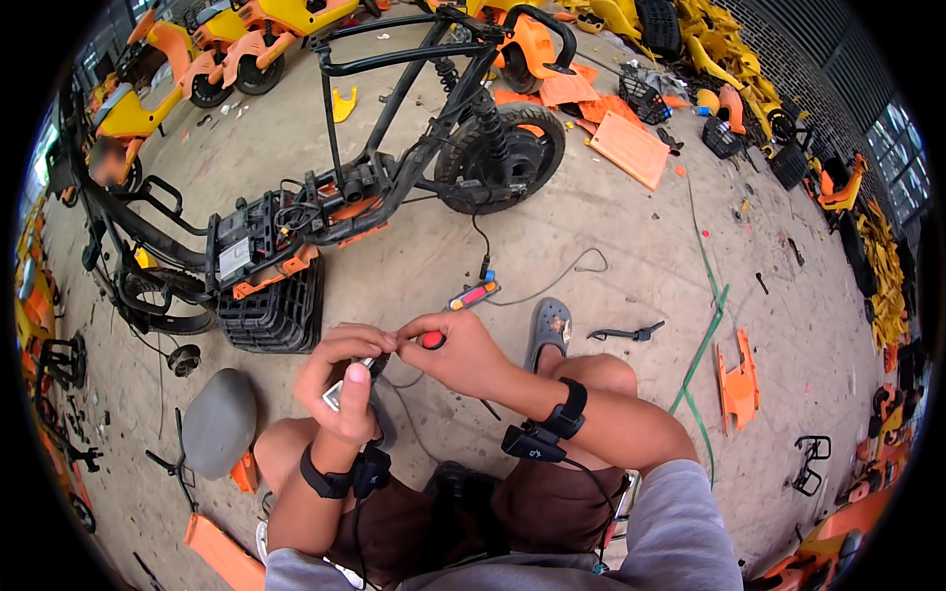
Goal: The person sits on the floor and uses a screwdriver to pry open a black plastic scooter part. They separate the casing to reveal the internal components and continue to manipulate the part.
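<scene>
My left hand (pixel 335 374) is raised over my knees, its fingers curled round a small silver metal piece (pixel 335 396) whose kind I cannot make out. Close against its fingertips, my right hand (pixel 465 357) is closed in a pinch. A red rounded end (pixel 432 340) of something shows between the right fingers; the rest of it is hidden by the hand. On the floor just beyond lies a red-and-grey tool (pixel 473 293) with a cable. A black motorbike frame (pixel 389 187) stands ahead, its rear wheel (pixel 512 163) to the right.
A black plastic crate (pixel 271 310) sits under the frame. Left of my knee rests a grey seat (pixel 219 424). To the right lie a black bracket (pixel 628 333), a green strap (pixel 702 350) and an orange panel (pixel 737 382). Orange and yellow scooters (pixel 266 44) stand behind.
</scene>
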The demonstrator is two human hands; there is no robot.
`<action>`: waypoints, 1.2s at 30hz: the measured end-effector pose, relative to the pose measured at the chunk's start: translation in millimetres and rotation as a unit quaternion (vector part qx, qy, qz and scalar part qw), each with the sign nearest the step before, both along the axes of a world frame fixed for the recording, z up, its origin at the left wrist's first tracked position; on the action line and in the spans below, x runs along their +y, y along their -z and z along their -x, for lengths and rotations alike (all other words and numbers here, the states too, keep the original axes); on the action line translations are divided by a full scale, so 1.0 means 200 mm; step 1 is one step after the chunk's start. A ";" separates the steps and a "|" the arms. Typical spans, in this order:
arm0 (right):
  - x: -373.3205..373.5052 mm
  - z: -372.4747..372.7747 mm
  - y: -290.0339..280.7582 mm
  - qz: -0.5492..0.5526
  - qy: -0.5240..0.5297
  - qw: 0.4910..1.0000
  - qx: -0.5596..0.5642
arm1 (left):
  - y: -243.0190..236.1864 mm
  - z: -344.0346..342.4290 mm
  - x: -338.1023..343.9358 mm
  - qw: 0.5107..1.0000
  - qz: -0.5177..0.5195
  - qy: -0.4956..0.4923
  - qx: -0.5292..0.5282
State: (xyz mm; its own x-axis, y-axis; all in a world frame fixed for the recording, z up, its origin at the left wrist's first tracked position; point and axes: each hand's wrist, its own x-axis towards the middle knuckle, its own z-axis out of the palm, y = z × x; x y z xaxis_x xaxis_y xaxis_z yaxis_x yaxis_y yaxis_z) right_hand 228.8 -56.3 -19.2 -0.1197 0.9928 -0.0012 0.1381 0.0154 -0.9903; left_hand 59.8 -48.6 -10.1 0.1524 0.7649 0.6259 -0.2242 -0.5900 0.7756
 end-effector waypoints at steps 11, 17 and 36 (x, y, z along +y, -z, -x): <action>0.02 -0.01 0.03 0.056 0.005 0.998 0.032 | -0.03 -0.02 0.01 0.999 0.007 0.005 0.039; 0.01 0.00 0.02 0.046 0.017 0.999 0.023 | -0.01 0.01 0.02 0.998 0.055 -0.034 0.015; -0.04 -0.25 -0.19 -0.265 0.187 0.932 -0.162 | -0.06 0.13 0.10 0.962 0.223 -0.014 -0.155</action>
State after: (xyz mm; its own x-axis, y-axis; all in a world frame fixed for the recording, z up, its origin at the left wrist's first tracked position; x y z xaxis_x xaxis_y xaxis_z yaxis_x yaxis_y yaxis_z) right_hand 279.6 -63.5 17.9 0.1563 0.8365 0.5252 0.5223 0.3814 -0.7627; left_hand 34.4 -29.1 2.6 -0.0122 0.9692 0.2461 -0.4745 -0.2223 0.8517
